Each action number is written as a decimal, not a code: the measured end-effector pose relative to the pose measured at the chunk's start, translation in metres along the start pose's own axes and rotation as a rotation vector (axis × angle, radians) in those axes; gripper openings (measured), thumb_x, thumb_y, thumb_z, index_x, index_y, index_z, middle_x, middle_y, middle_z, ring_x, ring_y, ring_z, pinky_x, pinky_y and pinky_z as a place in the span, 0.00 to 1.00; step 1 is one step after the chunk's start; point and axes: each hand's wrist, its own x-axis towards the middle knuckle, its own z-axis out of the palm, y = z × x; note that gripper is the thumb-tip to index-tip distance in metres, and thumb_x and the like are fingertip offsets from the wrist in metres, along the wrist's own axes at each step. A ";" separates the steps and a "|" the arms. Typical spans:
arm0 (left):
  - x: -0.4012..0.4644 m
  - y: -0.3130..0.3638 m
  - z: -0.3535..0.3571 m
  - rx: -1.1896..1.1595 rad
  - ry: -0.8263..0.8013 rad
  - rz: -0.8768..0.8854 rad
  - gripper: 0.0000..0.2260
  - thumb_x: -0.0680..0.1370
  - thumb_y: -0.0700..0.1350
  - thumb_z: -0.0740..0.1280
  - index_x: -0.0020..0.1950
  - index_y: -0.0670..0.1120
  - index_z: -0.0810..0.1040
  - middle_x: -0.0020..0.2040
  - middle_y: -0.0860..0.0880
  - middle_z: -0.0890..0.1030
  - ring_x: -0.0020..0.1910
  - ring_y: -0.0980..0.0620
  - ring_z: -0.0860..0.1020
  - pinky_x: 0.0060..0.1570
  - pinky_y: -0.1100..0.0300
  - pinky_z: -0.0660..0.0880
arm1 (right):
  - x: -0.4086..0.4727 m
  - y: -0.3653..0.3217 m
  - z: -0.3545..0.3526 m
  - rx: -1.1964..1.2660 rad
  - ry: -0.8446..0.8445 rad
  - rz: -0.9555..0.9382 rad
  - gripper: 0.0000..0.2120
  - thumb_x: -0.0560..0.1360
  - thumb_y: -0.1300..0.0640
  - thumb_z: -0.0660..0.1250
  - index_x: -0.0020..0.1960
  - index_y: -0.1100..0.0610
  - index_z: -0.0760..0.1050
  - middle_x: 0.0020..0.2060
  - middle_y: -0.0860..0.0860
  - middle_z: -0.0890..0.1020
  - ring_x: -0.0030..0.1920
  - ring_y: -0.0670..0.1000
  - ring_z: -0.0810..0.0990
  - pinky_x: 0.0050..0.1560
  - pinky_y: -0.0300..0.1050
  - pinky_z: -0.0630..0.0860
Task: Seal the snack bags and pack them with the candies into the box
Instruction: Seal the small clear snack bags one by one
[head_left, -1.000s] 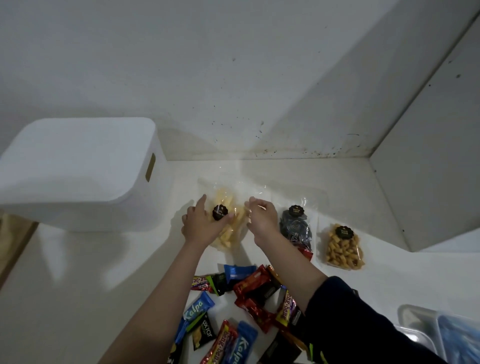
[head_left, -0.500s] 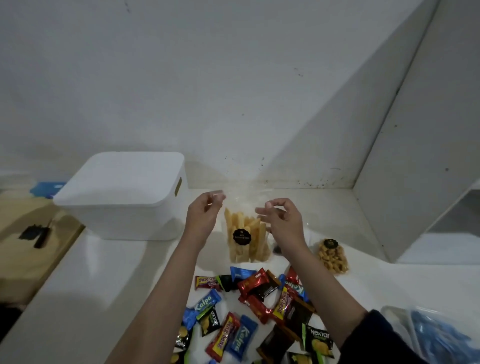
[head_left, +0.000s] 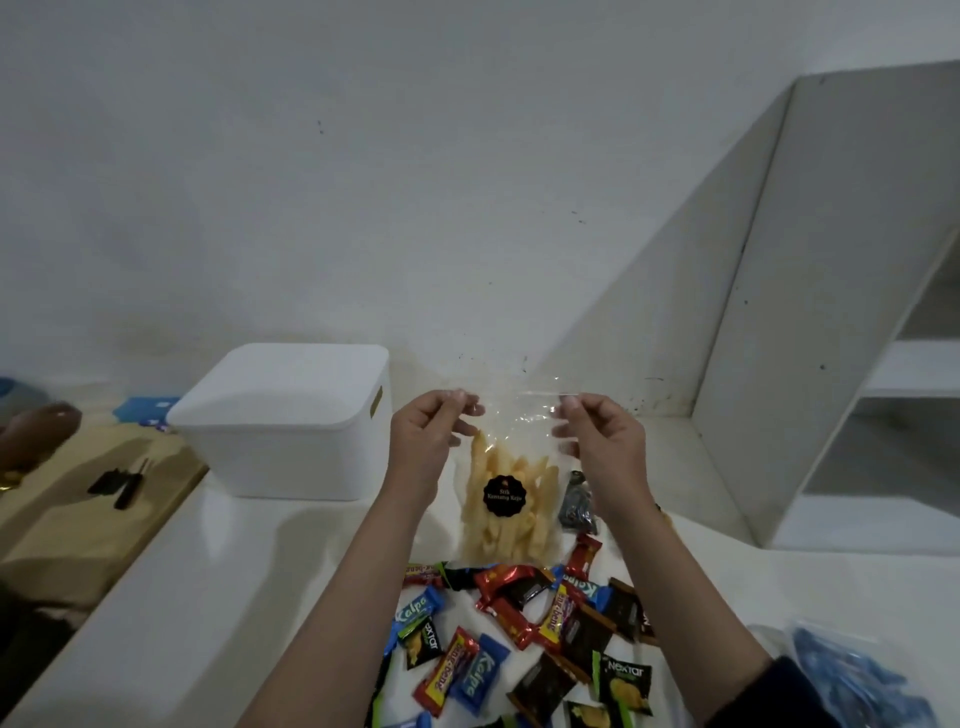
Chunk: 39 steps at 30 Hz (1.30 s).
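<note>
Both forearms reach forward and upward from the bottom edge, wrists raised, so the two hands sit side by side above the tabletop (head_left: 218, 597). The left hand (head_left: 423, 441) pinches the top left corner of the clear snack bag (head_left: 506, 499) between thumb and curled fingers (head_left: 460, 402); the right hand (head_left: 602, 441) pinches the top right corner the same way, its other fingers curled behind the film. The bag hangs upright between them, its open top stretched flat, pale yellow sticks filling the lower half behind a round black label (head_left: 505, 494). Its bottom edge is just above the scattered wrapped candies (head_left: 519, 623). The lidded white box (head_left: 291, 421) stands to the left, apart from the hands. A second, darker snack bag (head_left: 575, 501) lies behind the right wrist.
</note>
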 end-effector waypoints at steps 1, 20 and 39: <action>-0.003 0.003 0.001 -0.011 0.002 0.003 0.08 0.78 0.42 0.64 0.42 0.46 0.82 0.38 0.50 0.84 0.30 0.56 0.78 0.36 0.61 0.70 | -0.001 -0.003 0.000 0.007 0.007 -0.007 0.05 0.76 0.58 0.66 0.45 0.58 0.79 0.36 0.48 0.83 0.32 0.43 0.79 0.34 0.39 0.77; -0.025 0.012 0.033 -0.063 0.090 0.095 0.09 0.79 0.37 0.62 0.40 0.41 0.77 0.37 0.47 0.79 0.26 0.60 0.72 0.31 0.70 0.70 | -0.011 -0.020 -0.005 0.172 0.162 -0.025 0.09 0.75 0.64 0.65 0.36 0.58 0.79 0.32 0.48 0.83 0.24 0.46 0.67 0.27 0.36 0.69; -0.031 0.014 0.041 0.032 0.060 0.071 0.08 0.79 0.40 0.62 0.42 0.45 0.78 0.36 0.51 0.77 0.30 0.60 0.71 0.36 0.68 0.71 | -0.015 -0.016 -0.014 0.098 -0.046 -0.003 0.06 0.74 0.58 0.69 0.43 0.61 0.79 0.36 0.52 0.80 0.27 0.46 0.69 0.32 0.37 0.71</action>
